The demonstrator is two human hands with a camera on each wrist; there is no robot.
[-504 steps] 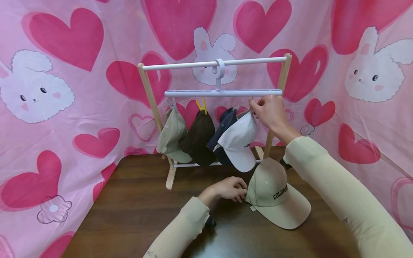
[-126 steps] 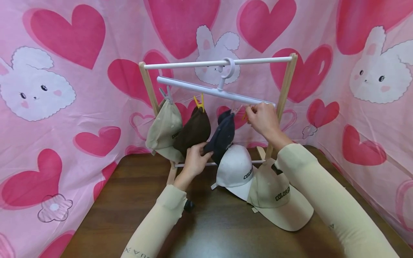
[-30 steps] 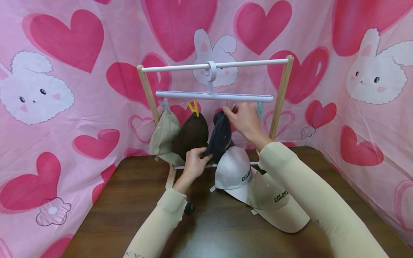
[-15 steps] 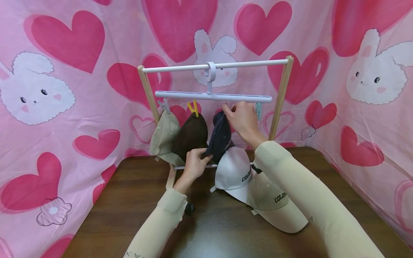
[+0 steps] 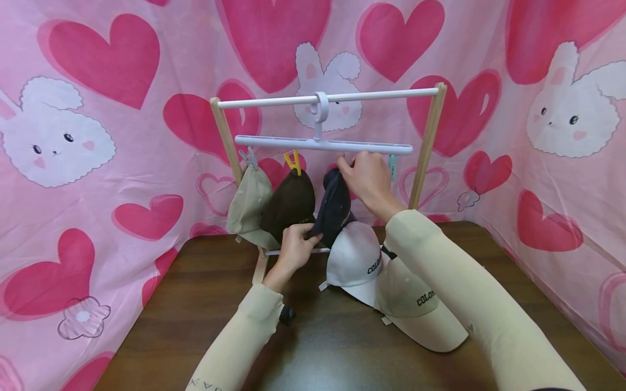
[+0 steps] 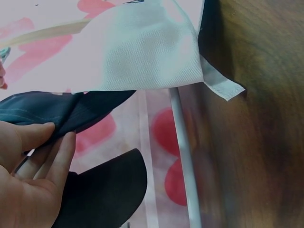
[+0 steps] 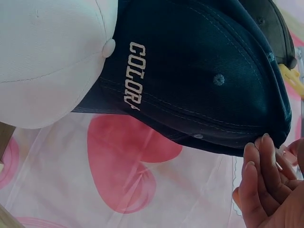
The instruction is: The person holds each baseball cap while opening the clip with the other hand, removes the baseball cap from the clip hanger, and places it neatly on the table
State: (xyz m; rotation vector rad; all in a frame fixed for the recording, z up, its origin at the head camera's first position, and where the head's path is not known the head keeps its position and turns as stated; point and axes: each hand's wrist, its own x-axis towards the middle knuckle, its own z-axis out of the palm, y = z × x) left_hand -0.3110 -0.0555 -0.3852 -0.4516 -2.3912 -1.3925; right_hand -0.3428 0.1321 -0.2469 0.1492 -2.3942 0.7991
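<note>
A navy cap point(image 5: 334, 206) with light lettering hangs below the white hanger point(image 5: 362, 147). My left hand point(image 5: 295, 245) pinches its lower edge between thumb and fingers, as the left wrist view also shows. At the cap's top, my right hand point(image 5: 367, 176) pinches at its clothespin, mostly hidden behind the fingers point(image 7: 259, 166). Left of it hang a dark brown cap point(image 5: 290, 203) on a yellow clothespin point(image 5: 293, 162) and a beige cap point(image 5: 249, 203) on a grey one. A white cap point(image 5: 352, 258) lies below, against another beige cap point(image 5: 408, 288) on the table.
The hanger hooks over the white top bar point(image 5: 386, 96) of a wooden-legged rack standing on the brown table point(image 5: 195, 326). A teal clothespin point(image 5: 392, 167) dangles right of my right hand. Pink heart-patterned cloth point(image 5: 146, 217) surrounds the table.
The white cap, hanging at first, now lies by the beige cap. My left hand has come to the navy cap; my right hand has shifted left to its top. Both are nearly still lately.
</note>
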